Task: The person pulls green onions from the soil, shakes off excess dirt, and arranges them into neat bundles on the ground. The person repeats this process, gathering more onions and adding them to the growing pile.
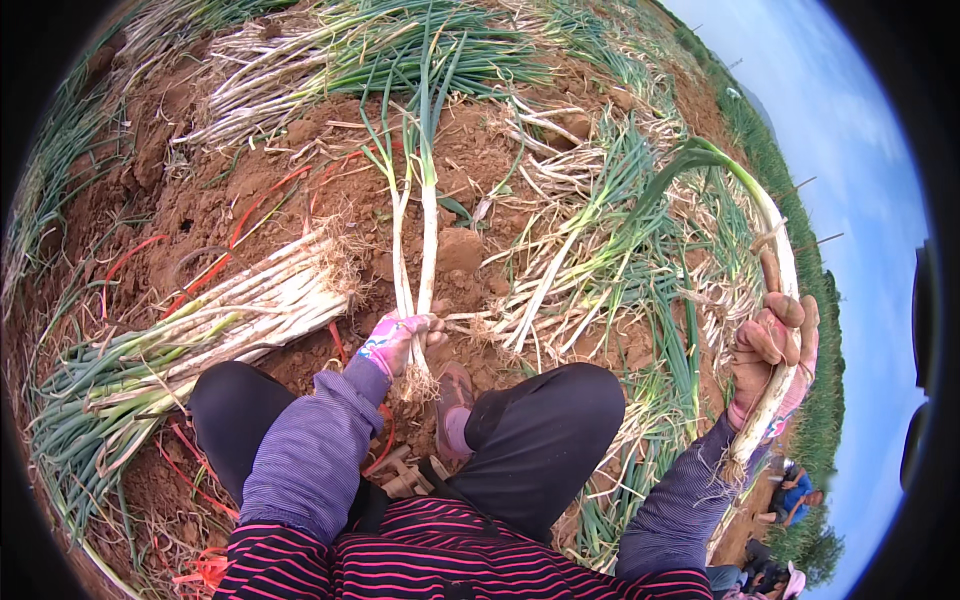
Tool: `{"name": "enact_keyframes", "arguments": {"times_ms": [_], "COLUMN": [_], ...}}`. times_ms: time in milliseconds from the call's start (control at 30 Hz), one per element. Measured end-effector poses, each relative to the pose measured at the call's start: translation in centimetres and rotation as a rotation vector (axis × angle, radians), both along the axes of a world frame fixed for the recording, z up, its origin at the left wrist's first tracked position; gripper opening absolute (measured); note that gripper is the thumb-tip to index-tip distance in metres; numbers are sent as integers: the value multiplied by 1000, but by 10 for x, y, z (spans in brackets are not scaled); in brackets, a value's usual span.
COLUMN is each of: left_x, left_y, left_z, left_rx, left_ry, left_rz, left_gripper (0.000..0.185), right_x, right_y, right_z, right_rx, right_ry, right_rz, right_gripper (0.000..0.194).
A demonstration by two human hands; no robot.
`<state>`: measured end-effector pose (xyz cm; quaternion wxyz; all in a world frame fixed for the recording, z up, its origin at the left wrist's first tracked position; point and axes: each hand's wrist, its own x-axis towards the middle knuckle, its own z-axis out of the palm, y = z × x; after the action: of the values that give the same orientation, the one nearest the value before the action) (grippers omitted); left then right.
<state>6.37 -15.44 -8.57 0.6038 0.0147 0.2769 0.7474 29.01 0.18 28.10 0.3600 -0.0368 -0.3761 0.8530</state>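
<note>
My left hand (405, 341), in a soiled pink glove, grips a few green onions (427, 247) near their roots. Their white stalks stand up and the green leaves point away from me. Off to the right, my gloved right hand (776, 345) is closed around one thick green onion (780, 247). Its roots hang down near my wrist, and its leafy end bends over to the left. On the soil at my left lies a bundle of green onions (255, 307), roots toward the middle. A loose pile of green onions (570, 285) lies between my hands.
Orange-red plastic strips (217, 262) run over the reddish soil (255, 180), some beside the bundle. A larger heap of green onions (360, 52) lies ahead. More onions line the row at right. Other people (795, 499) sit at the lower right, beside a tall green crop (814, 375).
</note>
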Motion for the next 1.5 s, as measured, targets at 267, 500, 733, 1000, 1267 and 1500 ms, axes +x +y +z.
{"name": "enact_keyframes", "arguments": {"times_ms": [267, 500, 733, 1000, 1267, 1500], "left_x": [25, 28, 17, 8, 3, 5], "left_y": [-15, -13, -22, -28, -49, -53], "left_z": [3, 16, 11, -8, 15, 25], "left_rx": [90, -10, 71, 115, -127, -177], "left_ry": [-105, -458, -192, -110, 83, 91], "left_rz": [21, 238, 172, 7, -200, 40], "left_gripper": [37, 68, 45, 42, 33, 29], "right_x": [-136, -187, -119, -86, -86, -82], "right_y": [-63, -111, -109, -109, -120, -110], "right_z": [-134, -287, -285, -309, -306, -305], "right_rx": [9, 165, 1494, -396, -447, -39], "right_ry": [-270, -954, -879, -868, -657, -886], "right_rz": [74, -59, -232, 395, 401, 227], "right_gripper": [45, 41, 19, 33, 36, 37]}}
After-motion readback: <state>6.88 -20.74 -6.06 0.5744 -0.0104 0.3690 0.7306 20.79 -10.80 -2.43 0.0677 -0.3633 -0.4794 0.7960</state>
